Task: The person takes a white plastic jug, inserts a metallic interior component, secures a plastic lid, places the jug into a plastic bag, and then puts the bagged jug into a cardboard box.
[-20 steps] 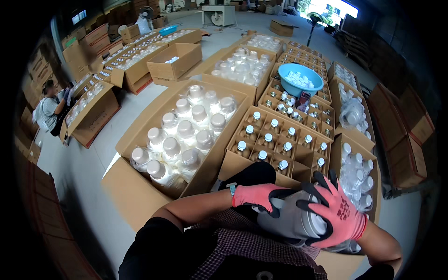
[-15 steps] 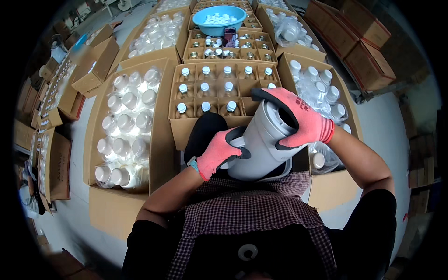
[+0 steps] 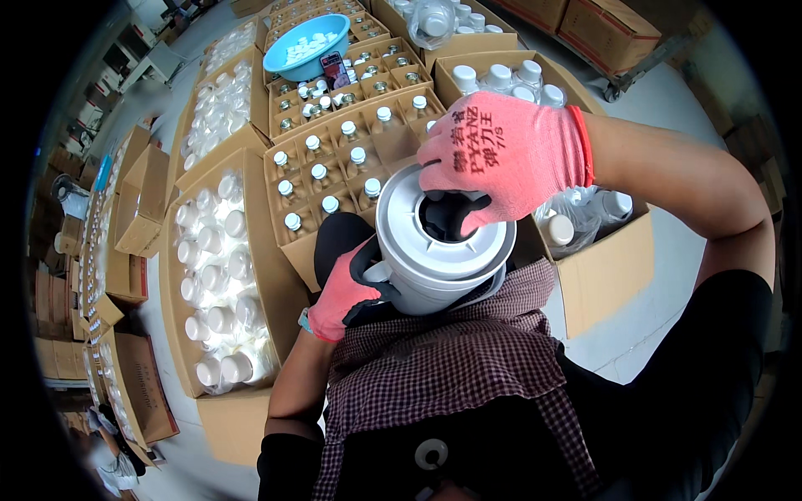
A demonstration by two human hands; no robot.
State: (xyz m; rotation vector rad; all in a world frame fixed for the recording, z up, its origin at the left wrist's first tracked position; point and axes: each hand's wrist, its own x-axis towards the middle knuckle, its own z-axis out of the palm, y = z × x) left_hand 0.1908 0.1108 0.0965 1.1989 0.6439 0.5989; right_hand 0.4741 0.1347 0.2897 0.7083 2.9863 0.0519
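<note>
A white cylindrical canister (image 3: 401, 238) stands tilted in my lap, its ringed top facing up around a dark round opening. My left hand (image 3: 347, 288), in a pink glove with a dark palm, is closed around the handle at the canister's left side. Over the top bends my right hand (image 3: 505, 154), in a matching glove. Its thumb and curled fingers reach into the opening, and what they grip there is hidden. Just beyond the canister, a divided carton (image 3: 288, 238) holds clear bottles with white caps (image 3: 319, 172).
Cartons of plastic-wrapped white-capped bottles flank me at the left (image 3: 219, 242) and right (image 3: 561, 230). A blue basin (image 3: 280, 63) of white caps and a phone (image 3: 335, 70) rest on the cartons ahead. Brown boxes (image 3: 606, 33) sit on a trolley at the far right.
My view has turned, and the canister now shows its top more squarely. My right hand has shifted from spanning the canister's top edge to having fingers in the opening. My left hand keeps the handle.
</note>
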